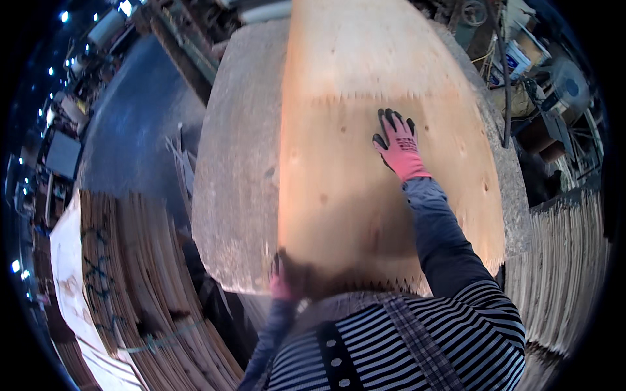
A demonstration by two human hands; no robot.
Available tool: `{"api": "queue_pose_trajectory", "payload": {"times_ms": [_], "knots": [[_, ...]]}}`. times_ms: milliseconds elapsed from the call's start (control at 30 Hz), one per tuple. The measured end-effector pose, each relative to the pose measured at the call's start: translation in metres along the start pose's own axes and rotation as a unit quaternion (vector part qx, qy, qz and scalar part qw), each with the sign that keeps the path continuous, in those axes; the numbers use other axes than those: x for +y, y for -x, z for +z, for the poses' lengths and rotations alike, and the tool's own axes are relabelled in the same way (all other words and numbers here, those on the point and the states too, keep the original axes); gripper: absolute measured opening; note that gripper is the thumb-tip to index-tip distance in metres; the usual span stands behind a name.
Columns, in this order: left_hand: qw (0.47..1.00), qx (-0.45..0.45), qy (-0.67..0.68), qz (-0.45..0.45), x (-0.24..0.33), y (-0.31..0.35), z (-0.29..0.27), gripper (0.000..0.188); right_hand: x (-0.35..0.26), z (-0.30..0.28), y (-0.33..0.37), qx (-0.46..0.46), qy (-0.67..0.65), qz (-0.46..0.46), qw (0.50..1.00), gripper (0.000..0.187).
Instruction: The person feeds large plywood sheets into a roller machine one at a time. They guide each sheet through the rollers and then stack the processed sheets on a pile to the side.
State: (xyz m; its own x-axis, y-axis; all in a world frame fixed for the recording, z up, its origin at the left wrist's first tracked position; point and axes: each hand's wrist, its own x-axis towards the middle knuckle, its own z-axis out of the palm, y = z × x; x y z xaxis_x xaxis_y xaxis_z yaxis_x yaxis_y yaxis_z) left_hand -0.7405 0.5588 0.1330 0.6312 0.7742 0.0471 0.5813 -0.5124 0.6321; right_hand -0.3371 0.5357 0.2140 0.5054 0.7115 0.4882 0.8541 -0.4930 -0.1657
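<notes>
A large pale wood veneer sheet (339, 156) with jagged cut ends and small knots lies in front of me, on a wide grey worktop (238, 150). A jagged cut line crosses it, with lighter veneer beyond. My right hand (401, 146), in a pink glove with black fingertips, rests flat on the veneer right of its middle, fingers spread. Low at the veneer's near left edge is my left hand (282, 280), gloved the same way. It is smeared by motion and partly in shadow, so its grip on the edge cannot be made out.
Tall stacks of veneer sheets stand at the lower left (143, 274) and at the right (561, 267). A dark hose (505, 85) runs down beside the worktop's right edge. Buckets (518, 62) and clutter lie behind it. Blue-grey floor (140, 117) shows at the left.
</notes>
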Motion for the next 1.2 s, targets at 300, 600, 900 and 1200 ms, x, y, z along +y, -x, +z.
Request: {"api": "queue_pose_trajectory", "payload": {"times_ms": [300, 600, 900, 1200], "knots": [[0.980, 0.026, 0.162, 0.112, 0.030, -0.014, -0.050, 0.053, -0.047, -0.106, 0.195, -0.131, -0.075, -0.018, 0.988, 0.066], [0.836, -0.229, 0.497, 0.046, 0.141, 0.016, -0.118, 0.058, -0.040, -0.145, 0.319, -0.036, -0.038, 0.024, 0.998, 0.052], [0.898, -0.167, 0.407, 0.025, 0.020, 0.020, -0.055, 0.058, -0.075, -0.210, 0.253, 0.043, -0.021, -0.081, 0.996, 0.036], [0.954, -0.013, 0.293, -0.063, 0.024, 0.004, -0.043, 0.061, -0.053, -0.130, 0.109, 0.071, -0.007, -0.118, 0.990, 0.039]]}}
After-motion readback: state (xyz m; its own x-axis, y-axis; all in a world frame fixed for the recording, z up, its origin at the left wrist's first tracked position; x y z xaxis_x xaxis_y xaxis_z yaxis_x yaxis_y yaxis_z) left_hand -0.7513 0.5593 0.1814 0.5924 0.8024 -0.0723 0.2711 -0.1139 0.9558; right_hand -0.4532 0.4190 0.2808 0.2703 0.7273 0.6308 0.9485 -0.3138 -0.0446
